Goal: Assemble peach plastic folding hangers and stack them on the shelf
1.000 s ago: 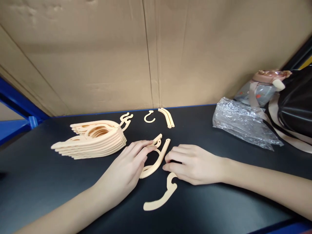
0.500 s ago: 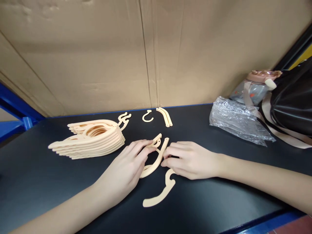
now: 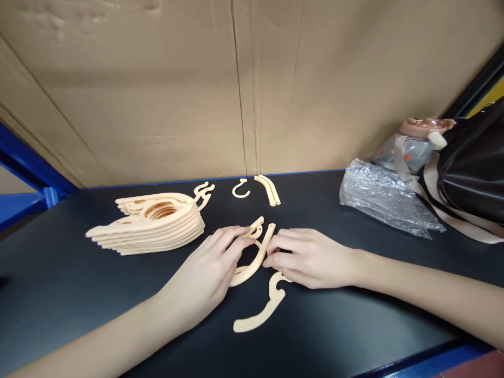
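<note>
A cream plastic folding clothes hanger [image 3: 255, 266] lies partly open on the black tabletop between my two hands. My left hand [image 3: 214, 257] is closed over its left side, with the fingers pinching near the upper end and hiding part of it. My right hand [image 3: 303, 257] has its fingers curled in against the hanger's right arm; the fingertips are largely hidden. Below them is a loose curved hanger piece [image 3: 262, 314] with a hooked notch, its upper end partly covered by my right hand.
At the left stands a stack of cream hangers [image 3: 153, 226], with hook ends [image 3: 205, 194] behind it. A single hook [image 3: 240, 189] and several slim curved strips [image 3: 270, 190] lie at the back. Crumpled clear plastic [image 3: 381, 197], a strapped bottle [image 3: 417, 142] and a black bag [image 3: 472, 163] sit right.
The whole view has shifted slightly. Both hands keep nearly the same hold, and the hanger between them shows no clear movement.
</note>
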### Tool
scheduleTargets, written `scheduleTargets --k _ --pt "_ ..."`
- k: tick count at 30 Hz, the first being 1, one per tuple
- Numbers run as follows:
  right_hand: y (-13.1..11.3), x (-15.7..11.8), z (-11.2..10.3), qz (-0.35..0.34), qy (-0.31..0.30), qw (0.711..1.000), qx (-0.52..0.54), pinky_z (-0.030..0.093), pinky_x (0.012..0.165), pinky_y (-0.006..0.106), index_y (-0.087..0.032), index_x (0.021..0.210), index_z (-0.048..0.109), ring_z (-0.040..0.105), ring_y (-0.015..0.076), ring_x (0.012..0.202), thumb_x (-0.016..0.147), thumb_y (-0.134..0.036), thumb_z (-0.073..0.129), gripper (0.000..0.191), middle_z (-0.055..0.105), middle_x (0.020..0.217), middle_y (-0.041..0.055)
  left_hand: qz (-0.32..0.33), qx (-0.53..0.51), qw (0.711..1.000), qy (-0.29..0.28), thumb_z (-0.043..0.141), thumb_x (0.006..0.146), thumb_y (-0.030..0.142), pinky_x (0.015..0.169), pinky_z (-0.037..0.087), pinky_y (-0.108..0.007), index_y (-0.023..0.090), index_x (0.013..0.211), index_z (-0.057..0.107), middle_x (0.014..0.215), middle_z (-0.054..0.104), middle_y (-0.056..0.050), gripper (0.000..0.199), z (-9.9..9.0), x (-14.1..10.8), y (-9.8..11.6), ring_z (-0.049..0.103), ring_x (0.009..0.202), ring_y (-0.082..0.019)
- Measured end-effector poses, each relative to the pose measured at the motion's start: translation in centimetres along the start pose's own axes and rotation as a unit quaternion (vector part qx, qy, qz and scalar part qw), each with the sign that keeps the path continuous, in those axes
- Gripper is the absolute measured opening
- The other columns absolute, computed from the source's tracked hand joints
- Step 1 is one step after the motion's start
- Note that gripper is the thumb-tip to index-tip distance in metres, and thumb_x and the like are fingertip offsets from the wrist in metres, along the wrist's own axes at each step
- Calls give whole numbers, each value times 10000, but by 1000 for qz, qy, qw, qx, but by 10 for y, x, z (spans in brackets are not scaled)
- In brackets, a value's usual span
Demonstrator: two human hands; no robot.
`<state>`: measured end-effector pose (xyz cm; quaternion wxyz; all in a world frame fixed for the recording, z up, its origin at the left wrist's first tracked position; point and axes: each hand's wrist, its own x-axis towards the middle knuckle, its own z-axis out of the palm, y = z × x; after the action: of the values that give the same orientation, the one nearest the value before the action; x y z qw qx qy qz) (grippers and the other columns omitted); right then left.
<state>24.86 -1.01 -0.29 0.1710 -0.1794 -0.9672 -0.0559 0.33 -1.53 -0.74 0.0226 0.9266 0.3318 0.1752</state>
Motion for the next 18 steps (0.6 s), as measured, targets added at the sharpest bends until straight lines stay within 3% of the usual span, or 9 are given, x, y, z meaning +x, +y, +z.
scheduleTargets --k 18 --pt "-2 0 1 10 8 1000 -1 470 744 276 -150 1000 641 554 152 863 955 -194 419 231 648 979 50 -6 -6 1000 -1 357 899 36 977 456 -358 184 1213 526 1297 524 -78 386 -5 0 4 491 1178 -209"
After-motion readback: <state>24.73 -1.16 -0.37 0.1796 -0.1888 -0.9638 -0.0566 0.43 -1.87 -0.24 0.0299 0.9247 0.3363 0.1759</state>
